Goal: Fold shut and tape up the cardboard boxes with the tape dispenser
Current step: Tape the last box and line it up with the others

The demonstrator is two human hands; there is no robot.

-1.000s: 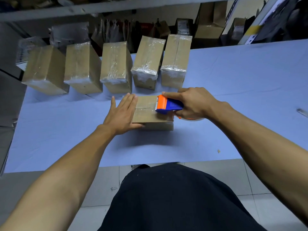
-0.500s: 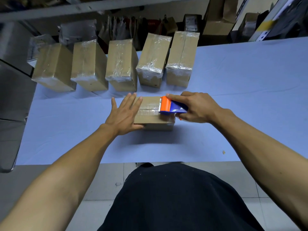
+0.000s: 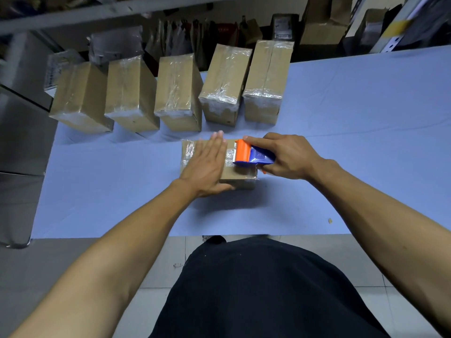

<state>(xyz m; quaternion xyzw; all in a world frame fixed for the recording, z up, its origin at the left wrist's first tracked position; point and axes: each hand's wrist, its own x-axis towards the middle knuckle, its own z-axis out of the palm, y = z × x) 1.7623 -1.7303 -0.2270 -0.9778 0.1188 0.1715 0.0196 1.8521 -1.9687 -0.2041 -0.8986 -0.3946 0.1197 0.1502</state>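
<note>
Left hand (image 3: pixel 207 164) has slid further across the box (image 3: pixel 240 178), flat and open, pressing the tape down. Right hand (image 3: pixel 286 157) grips the tape dispenser (image 3: pixel 251 156) on the box top, mid-table (image 3: pixel 366 142). Box looks light and stiff; hold it flat from above.
</note>
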